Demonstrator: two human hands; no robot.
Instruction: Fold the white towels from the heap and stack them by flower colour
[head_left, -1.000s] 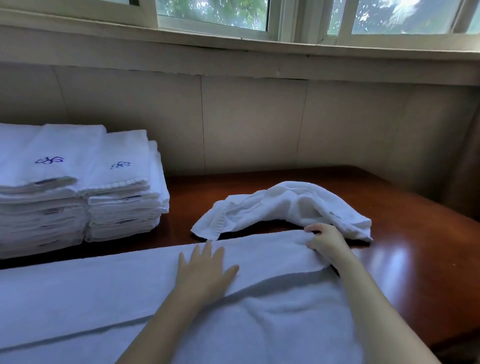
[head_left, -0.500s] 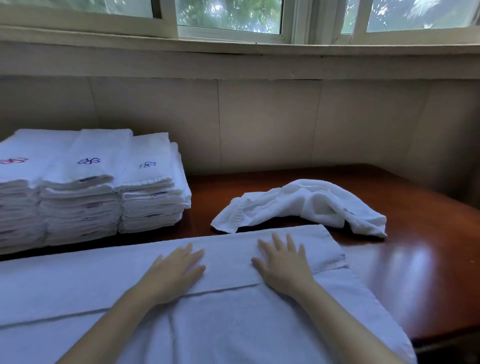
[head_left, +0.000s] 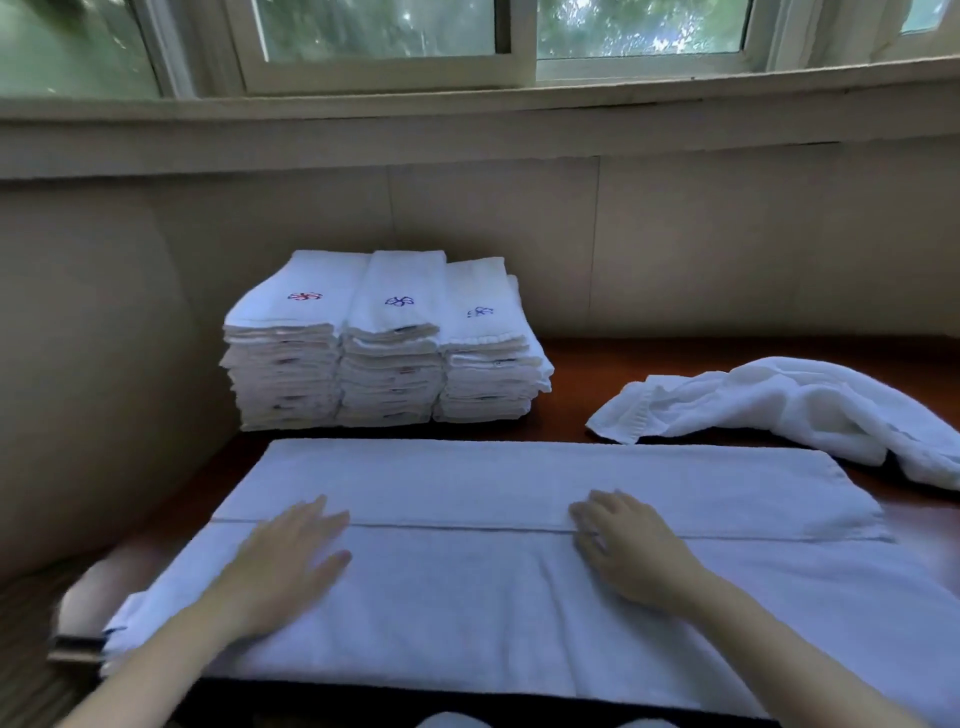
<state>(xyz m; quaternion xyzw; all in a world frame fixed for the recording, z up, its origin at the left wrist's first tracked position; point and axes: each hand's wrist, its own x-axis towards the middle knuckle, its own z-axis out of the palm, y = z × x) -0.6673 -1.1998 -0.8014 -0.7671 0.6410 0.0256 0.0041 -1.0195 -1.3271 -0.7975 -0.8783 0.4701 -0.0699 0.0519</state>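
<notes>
Two hands lie flat, fingers spread, on the towel (head_left: 467, 493) at 6 o'clock: left hand (head_left: 283, 566) at 7, right hand (head_left: 631, 551) at 5, both on its fold line. Three stacks (head_left: 384, 343) stand at 11; a crumpled towel (head_left: 789, 410) lies at 2 on the table (head_left: 571, 358).

White towel (head_left: 519, 597) spread flat, far edge folded over; three folded stacks (head_left: 384, 343) behind; crumpled towel (head_left: 789, 405) right

Daylit windows (head_left: 374, 47) above beige panelled wall (head_left: 727, 244); glossy red-brown wooden table (head_left: 571, 358) below.
</notes>
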